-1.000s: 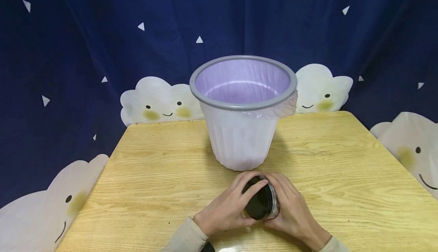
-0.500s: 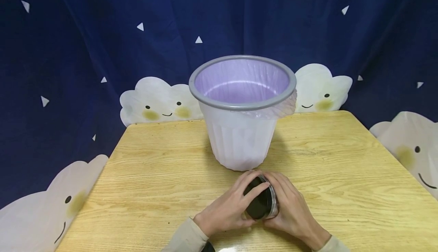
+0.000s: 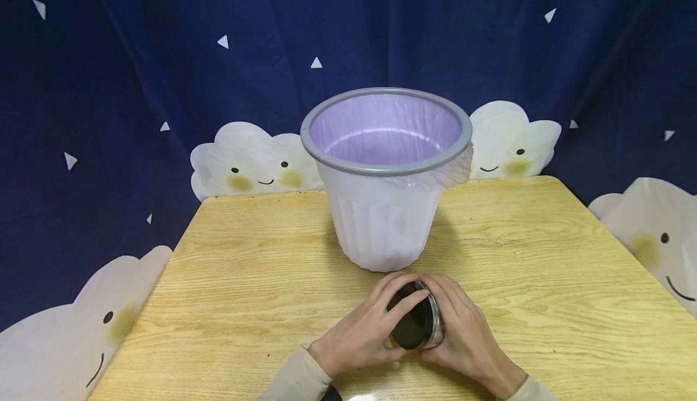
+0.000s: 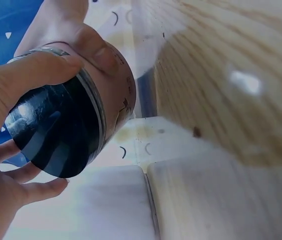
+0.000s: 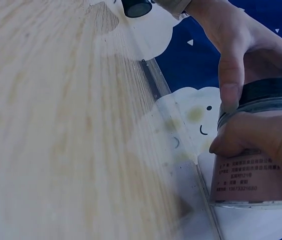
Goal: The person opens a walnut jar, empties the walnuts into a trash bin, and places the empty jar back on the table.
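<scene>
Low in the head view, both hands hold a clear jar that is tilted so its black lid (image 3: 412,326) faces me. My left hand (image 3: 366,327) grips the lid by its rim, fingers spread around it. Around the jar's body curls my right hand (image 3: 463,335). In the right wrist view the jar (image 5: 253,175) shows a pink label with small dark print, and its lid (image 5: 270,90) sits on top. The left wrist view shows the shiny flat top of the lid (image 4: 56,130). Whatever is inside the jar is hidden.
A white bin (image 3: 383,219) with a grey rim and a purple liner stands just beyond the hands. Some liner (image 3: 454,168) hangs out at its right. The wooden table (image 3: 245,268) ends at a dark blue curtain (image 3: 163,44) with cloud faces.
The fingers of my left hand have shifted very slightly to the right with the lid. My right hand, the jar's body and the bin look the same.
</scene>
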The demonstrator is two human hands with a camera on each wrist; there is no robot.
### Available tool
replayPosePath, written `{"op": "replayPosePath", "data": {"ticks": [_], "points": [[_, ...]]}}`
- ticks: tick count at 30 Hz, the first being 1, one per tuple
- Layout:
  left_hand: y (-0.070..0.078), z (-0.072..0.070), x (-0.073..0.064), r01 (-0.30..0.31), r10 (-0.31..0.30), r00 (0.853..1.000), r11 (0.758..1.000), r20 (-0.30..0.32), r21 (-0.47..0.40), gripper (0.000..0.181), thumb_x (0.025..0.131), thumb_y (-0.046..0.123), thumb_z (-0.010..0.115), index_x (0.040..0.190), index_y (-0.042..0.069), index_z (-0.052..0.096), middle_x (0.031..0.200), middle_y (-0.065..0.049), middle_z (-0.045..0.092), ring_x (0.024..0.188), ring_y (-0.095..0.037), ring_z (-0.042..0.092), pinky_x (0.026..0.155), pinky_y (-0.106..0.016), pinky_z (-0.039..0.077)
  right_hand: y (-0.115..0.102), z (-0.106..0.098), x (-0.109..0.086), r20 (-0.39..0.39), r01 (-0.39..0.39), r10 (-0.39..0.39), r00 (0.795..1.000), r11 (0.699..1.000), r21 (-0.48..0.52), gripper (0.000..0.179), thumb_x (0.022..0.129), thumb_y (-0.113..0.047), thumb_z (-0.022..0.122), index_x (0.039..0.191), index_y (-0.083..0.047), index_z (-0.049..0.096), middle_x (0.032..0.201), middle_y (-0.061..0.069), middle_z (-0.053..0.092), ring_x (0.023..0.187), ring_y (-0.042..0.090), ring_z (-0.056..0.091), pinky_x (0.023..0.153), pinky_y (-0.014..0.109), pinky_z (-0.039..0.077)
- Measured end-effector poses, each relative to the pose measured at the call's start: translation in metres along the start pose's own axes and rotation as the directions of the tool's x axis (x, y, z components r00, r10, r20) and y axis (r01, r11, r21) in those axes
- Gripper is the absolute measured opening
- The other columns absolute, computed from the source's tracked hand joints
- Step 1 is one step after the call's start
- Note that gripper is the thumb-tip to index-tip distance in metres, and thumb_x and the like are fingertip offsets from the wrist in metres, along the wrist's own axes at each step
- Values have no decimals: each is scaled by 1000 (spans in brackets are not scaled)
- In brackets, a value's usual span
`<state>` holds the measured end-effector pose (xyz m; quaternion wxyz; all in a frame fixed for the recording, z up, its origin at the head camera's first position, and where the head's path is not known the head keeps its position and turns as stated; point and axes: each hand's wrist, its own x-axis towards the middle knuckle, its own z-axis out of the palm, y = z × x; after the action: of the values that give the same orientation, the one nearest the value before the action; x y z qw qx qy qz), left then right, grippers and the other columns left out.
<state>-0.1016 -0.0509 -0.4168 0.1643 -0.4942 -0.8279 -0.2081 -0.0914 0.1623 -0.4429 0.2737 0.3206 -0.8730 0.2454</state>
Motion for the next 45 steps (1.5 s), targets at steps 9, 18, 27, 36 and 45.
{"op": "replayPosePath", "data": {"ticks": [9, 18, 27, 36, 45], "points": [[-1, 0, 0, 3, -3, 1000, 1000, -4, -4, 105, 64, 29, 86, 149, 15, 28, 150, -13, 26, 139, -25, 26, 113, -28, 28, 0, 0, 0, -1, 3, -3, 1000, 1000, 1, 119, 31, -28, 88, 139, -1, 46, 132, 13, 53, 121, 31, 48, 114, 21, 19], [0, -1, 0, 29, -29, 1000, 999, 7, -26, 108, 63, 29, 88, 150, 14, 25, 149, -15, 27, 139, -24, 25, 111, -27, 31, -1, -1, 1, 7, -5, 5, 1000, 1000, 5, 118, 33, -29, 89, 139, -1, 46, 132, 13, 53, 122, 30, 47, 114, 21, 20], [0, -2, 0, 33, -33, 999, 999, 6, -33, 108, 63, 26, 87, 150, 13, 25, 149, -15, 27, 139, -24, 26, 111, -28, 32, 0, -1, 1, 2, 1, -1, 1000, 1000, 4, 117, 34, -29, 90, 139, 0, 46, 132, 13, 53, 121, 31, 48, 114, 20, 19], [0, 0, -1, 12, -12, 1000, 1000, 2, -22, 107, 63, 26, 87, 150, 15, 25, 150, -16, 24, 140, -26, 23, 112, -30, 31, 0, -1, 1, -12, 11, -11, 1000, 1000, -6, 118, 33, -30, 90, 139, 0, 46, 132, 14, 53, 120, 31, 49, 113, 21, 22], [0, 0, 0, 10, -10, 1000, 1000, 9, -2, 106, 65, 27, 86, 150, 16, 24, 150, -17, 24, 139, -28, 25, 111, -31, 33, 0, -1, 3, -67, 54, -56, 996, 998, -32, 120, 30, -31, 90, 138, 0, 47, 130, 12, 55, 116, 31, 52, 112, 17, 21]]}}
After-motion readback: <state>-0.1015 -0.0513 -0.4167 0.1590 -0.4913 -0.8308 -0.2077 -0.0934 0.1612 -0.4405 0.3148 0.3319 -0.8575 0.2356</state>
